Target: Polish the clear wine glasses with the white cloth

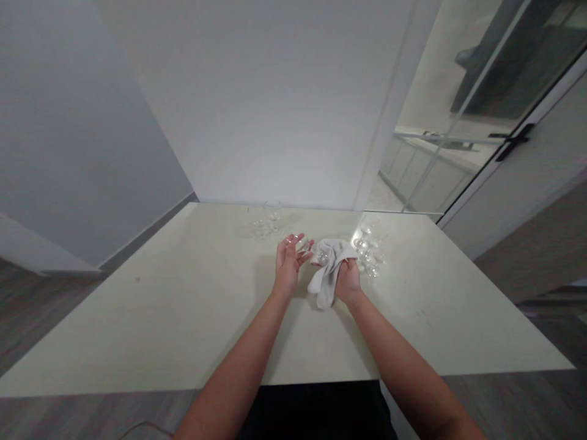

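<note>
Over the middle of the table, my left hand [288, 269] has its fingers curled round a clear stemmed glass [303, 246], which is tilted on its side. The glass's right end meets a light grey cloth [326, 278]. My right hand [348, 282] is closed on this cloth, and part of it hangs down below. Which end of the glass lies against the cloth is hard to tell, and most of my right fingers are hidden under the folds.
Clear stemmed glasses [273, 212] stand at the table's back left. Several more clear glasses [368, 247] are grouped close to the right of my right hand. A white wall [275, 122] borders the pale table [183, 324] at the back, with a glass-paned door [440, 140] to the right.
</note>
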`<state>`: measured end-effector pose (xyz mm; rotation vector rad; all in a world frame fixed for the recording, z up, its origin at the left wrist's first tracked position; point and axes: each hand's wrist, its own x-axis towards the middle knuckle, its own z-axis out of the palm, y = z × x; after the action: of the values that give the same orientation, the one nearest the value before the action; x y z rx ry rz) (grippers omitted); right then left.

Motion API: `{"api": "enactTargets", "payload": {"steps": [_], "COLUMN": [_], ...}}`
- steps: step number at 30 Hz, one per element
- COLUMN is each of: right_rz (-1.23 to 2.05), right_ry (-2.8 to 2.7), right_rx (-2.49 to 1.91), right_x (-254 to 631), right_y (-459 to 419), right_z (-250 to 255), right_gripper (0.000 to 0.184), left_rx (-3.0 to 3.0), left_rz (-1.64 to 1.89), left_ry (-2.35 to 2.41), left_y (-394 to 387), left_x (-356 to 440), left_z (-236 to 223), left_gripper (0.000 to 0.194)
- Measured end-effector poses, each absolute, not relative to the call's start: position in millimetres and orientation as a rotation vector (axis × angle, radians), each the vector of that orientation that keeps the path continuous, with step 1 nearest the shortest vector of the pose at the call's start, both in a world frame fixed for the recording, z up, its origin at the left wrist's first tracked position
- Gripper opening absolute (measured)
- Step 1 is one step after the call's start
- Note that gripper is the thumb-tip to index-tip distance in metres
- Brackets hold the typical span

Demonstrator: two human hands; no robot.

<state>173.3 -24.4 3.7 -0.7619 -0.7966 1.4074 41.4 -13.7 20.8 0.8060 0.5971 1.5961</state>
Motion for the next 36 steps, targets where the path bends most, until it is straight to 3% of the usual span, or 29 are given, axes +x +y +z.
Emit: {"api": "enactTargets", "payload": {"steps": [6,15,21,28,36], "right_rz": [1.394,1.159,1.271,1.091,1.129], "right_ry": [-0.763,-0.822,-0.829,-0.992,-0.918], "right_rx": [-0.879,-1.106,-1.080,-1.175,-1.151], "right_x": [169.8,181.7,182.0,184.2,182.9], "right_y": [-24.9,-19.6,-19.7,-19.9,-24.3], "right_z": [-11.6,-21.4,-21.8,-21.9,-11.7], "right_gripper": [0.034,0.033,0.033,0.033,0.035], "left_rx": [0.935,1.059,0.947,0.997,0.547], "left_rz": [1.646,1.552,1.517,1.454,1.455], "left_ry": [0.681,0.647,0.598,0.575,0.508], "left_y": [-13.5,-13.4,-8.7,-8.0,-2.2], "left_x": [38.3,42.1,40.2,44.7,37.8], "left_z": [17.1,15.2,10.8,8.5,11.8], "left_gripper": [0.053,0.058,0.051,0.054,0.036]}}
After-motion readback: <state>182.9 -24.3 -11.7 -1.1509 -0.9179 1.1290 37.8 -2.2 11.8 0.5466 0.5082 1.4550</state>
